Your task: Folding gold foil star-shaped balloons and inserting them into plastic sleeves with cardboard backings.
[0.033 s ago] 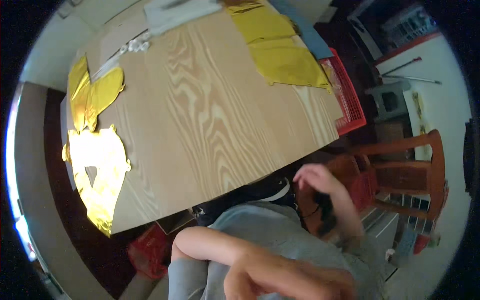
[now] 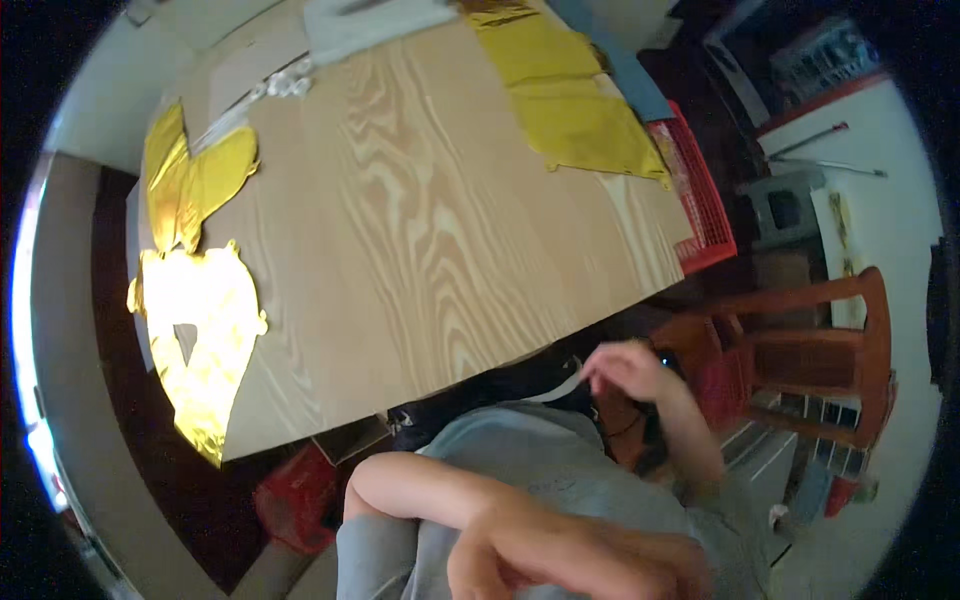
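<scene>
My right hand [image 2: 628,370] hovers below the table's near right edge, beside the wooden chair. Its fingers are loosely bent and apart, and nothing shows in them. Close to its fingertips is a curved white strip [image 2: 556,391] on a black thing at my lap. My left arm is folded across my grey shirt [image 2: 540,450]. At the end of that arm my left hand [image 2: 600,560] is smeared at the lower edge, so its fingers cannot be made out. On the wooden table [image 2: 420,250], shiny gold foil balloons lie flat: one [image 2: 200,180] at the far left, another [image 2: 205,310] nearer me.
More gold foil [image 2: 580,110] lies at the table's far right, above a red plastic basket [image 2: 705,190]. Small white rolls [image 2: 285,80] and white plastic sheeting [image 2: 370,28] sit at the back. A wooden chair [image 2: 810,360] stands right. A red bag [image 2: 295,500] is below the table.
My right hand has shifted slightly, its fingers a little lower. The table and the things on it sit slightly farther right in the picture. My left arm stays folded.
</scene>
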Tool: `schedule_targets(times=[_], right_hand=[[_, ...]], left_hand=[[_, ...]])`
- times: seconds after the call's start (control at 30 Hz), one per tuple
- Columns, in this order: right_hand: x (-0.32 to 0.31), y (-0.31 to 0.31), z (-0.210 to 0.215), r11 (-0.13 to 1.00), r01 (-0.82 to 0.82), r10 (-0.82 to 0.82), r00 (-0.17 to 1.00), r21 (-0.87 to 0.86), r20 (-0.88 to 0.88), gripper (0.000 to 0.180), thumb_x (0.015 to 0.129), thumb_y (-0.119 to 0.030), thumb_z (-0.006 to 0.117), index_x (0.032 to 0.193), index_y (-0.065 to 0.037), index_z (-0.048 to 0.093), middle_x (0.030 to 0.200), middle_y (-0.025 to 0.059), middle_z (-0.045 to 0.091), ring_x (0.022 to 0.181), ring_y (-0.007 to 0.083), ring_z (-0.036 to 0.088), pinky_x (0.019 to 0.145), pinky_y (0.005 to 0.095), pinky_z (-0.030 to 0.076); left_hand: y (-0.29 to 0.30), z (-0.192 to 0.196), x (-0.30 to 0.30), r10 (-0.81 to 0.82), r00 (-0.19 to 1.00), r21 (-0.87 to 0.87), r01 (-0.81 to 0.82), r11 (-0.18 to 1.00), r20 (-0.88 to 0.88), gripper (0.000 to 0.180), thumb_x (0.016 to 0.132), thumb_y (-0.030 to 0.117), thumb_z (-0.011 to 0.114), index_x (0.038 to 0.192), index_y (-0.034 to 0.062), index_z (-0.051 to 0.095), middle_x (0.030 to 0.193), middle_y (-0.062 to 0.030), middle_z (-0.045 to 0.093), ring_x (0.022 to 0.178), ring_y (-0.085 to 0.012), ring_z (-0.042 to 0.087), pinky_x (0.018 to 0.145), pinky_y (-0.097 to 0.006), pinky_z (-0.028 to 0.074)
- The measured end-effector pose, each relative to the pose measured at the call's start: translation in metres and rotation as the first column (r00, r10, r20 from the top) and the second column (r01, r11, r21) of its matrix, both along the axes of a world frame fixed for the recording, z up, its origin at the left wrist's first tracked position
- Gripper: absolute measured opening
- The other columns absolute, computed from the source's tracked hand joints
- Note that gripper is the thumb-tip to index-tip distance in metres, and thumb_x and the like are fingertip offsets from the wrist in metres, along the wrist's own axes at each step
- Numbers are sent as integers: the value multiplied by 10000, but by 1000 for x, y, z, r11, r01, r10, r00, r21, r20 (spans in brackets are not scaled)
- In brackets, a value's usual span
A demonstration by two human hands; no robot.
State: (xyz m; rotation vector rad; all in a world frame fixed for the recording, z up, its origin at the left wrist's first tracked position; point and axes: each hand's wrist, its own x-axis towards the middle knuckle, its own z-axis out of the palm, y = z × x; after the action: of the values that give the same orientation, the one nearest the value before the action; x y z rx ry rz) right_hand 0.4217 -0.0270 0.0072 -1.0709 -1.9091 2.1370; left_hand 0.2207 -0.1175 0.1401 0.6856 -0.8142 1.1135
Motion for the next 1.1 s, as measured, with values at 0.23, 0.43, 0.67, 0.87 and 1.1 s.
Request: schedule_targets(times=[0.23,0.43,0.67,0.87,1.1], right_hand=[[-106,-36,66,992,-122,30,536,-42,-844,554,1014,-438,425,708,-36,653,587,79,592,491,190,527,456,315,379],[-181,-68,39,923,-279,-54,590,-266,-806,542,1024,-421,400,699,-27,581,645,83,547,578,176,485,548,325,370],[-220,-89,14,980,-197,153,728,9,-668,380,1023,-336,416,1026,9,577,1024,118,597,926,197,567,861,309,432],[-204,-75,33,912,-360,402,685,198,-608,232,952,-199,540,1054,5,584,1043,134,607,979,241,596,888,340,452],[-212,-79,121,886,-418,326,251,202,-911,285,893,-179,638,1131,-21,624,1128,170,623,938,269,627,778,374,492]], left_hand=[[-45,-41,-75,703,-228,577,-756,308,-673,615,850,412,683,1263,-14,519,1247,-215,534,1111,-377,552,955,-477,426],[-118,-71,-92,-177,-185,99,-907,409,-967,396,919,223,642,1233,16,518,1056,-167,634,950,-228,627,829,-335,489],[-227,-196,-159,-315,85,-151,-969,193,-945,166,972,190,556,960,61,659,848,9,636,761,-51,538,642,-225,451],[-325,-421,-236,-913,-195,533,-846,-28,-357,312,892,267,574,1025,3,673,1011,-250,664,987,-405,635,836,-468,507],[-352,-560,-284,-942,-292,552,-819,159,-163,433,924,338,527,1124,-32,630,1138,-242,638,1106,-404,584,941,-476,461]])
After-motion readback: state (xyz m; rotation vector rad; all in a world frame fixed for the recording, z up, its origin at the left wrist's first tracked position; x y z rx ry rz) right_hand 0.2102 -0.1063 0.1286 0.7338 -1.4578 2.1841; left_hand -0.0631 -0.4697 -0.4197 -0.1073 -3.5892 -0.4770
